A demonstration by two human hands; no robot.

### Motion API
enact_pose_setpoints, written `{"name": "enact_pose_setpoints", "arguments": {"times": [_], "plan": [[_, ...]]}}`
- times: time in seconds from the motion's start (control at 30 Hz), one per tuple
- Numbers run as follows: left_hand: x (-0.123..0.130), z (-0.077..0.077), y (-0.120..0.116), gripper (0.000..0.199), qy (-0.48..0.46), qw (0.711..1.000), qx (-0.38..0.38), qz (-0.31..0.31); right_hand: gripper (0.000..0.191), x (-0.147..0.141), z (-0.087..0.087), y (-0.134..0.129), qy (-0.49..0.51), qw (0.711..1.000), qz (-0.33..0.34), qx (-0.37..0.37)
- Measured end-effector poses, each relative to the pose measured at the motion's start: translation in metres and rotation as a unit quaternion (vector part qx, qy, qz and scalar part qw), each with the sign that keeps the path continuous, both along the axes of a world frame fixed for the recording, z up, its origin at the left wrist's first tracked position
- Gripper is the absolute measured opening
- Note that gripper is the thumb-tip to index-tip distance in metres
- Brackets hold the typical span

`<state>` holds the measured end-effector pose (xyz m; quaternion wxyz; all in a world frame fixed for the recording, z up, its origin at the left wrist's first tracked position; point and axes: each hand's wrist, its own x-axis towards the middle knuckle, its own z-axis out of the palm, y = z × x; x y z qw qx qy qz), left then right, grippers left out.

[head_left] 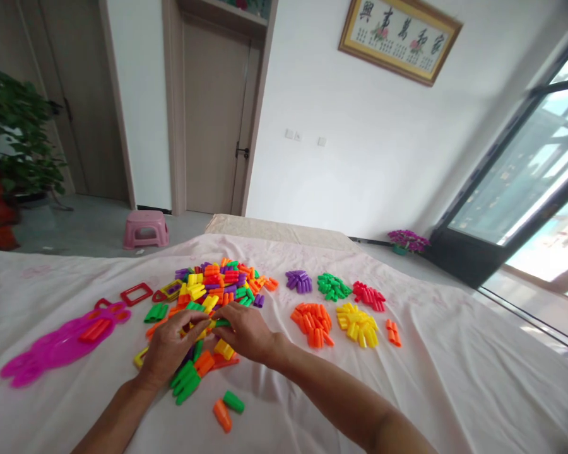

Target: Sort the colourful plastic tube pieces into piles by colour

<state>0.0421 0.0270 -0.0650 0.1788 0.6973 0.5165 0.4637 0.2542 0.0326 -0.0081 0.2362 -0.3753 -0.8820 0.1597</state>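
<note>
Over the front of a mixed heap of plastic building pieces (224, 277), my two hands meet, fingertips close together. My right hand (246, 331) pinches a green building piece (221, 323). The fingers of my left hand (170, 343) are closed right beside it; what they hold is hidden. Under and around the hands lie loose pieces, among them joined green ones (185, 381) and a yellow one (224, 349). Nearer to me rest a single orange piece (222, 415) and a single green piece (233, 401).
Right of the heap lie sorted piles: purple (298, 281), green (334, 287), red (369, 296), orange (312, 323) and yellow (358, 325). An orange pair (393, 333) lies beyond them. At left are a magenta tray (52, 347) and a red frame (137, 294) on the pale cloth (407, 403).
</note>
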Motion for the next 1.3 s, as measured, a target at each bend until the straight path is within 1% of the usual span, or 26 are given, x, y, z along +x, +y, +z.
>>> {"name": "enact_pose_setpoints", "arguments": {"times": [0.07, 0.2, 0.27, 0.37, 0.47, 0.53, 0.57, 0.63, 0.67, 0.73, 0.83, 0.93, 1.07, 1.2, 1.3], "plan": [[0.0, 0.001, 0.001, 0.033, -0.022, 0.999, -0.037, 0.002, 0.023, -0.001, -0.005, 0.003, 0.038, 0.999, -0.024, -0.026], [0.001, 0.006, 0.002, 0.035, -0.029, 0.992, -0.111, -0.053, 0.014, 0.006, -0.016, 0.01, 0.105, 0.991, -0.057, -0.064], [0.002, 0.007, 0.001, 0.033, -0.016, 0.992, -0.116, -0.055, 0.011, 0.015, -0.02, 0.015, 0.139, 0.985, -0.068, -0.074], [-0.001, 0.003, 0.003, 0.032, -0.001, 0.997, -0.082, -0.01, 0.017, 0.041, -0.02, 0.024, 0.19, 0.972, -0.097, -0.103], [-0.007, -0.005, 0.007, 0.033, 0.008, 0.998, -0.053, 0.032, 0.029, 0.09, -0.01, 0.038, 0.209, 0.957, -0.171, -0.103], [-0.01, -0.01, 0.011, 0.033, 0.022, 0.997, -0.056, 0.042, 0.035, 0.132, -0.001, 0.048, 0.2, 0.945, -0.246, -0.079], [-0.01, -0.011, 0.012, 0.033, 0.032, 0.997, -0.061, 0.041, 0.032, 0.155, 0.004, 0.052, 0.183, 0.939, -0.287, -0.053], [-0.011, -0.013, 0.013, 0.032, 0.049, 0.996, -0.068, 0.037, 0.024, 0.199, 0.013, 0.06, 0.096, 0.927, -0.361, -0.018], [-0.011, -0.013, 0.013, 0.032, 0.056, 0.995, -0.069, 0.035, 0.024, 0.22, 0.016, 0.062, 0.046, 0.915, -0.402, -0.008], [-0.01, -0.013, 0.013, 0.031, 0.063, 0.995, -0.064, 0.031, 0.029, 0.257, 0.02, 0.066, -0.054, 0.885, -0.462, -0.001], [-0.01, -0.014, 0.014, 0.029, 0.069, 0.996, -0.051, 0.028, 0.032, 0.294, 0.017, 0.067, -0.112, 0.861, -0.497, -0.01], [-0.012, -0.017, 0.015, 0.029, 0.073, 0.996, -0.044, 0.022, 0.036, 0.309, 0.007, 0.068, -0.138, 0.853, -0.503, -0.025], [-0.013, -0.02, 0.016, 0.027, 0.077, 0.996, -0.04, 0.016, 0.04, 0.311, -0.003, 0.072, -0.156, 0.859, -0.487, -0.034], [-0.012, -0.019, 0.013, 0.025, 0.07, 0.997, -0.036, 0.024, 0.041, 0.309, -0.002, 0.074, -0.144, 0.863, -0.484, -0.015], [-0.01, -0.015, 0.011, 0.025, 0.062, 0.997, -0.035, 0.027, 0.041, 0.295, 0.003, 0.069, -0.094, 0.868, -0.487, 0.03]]}}
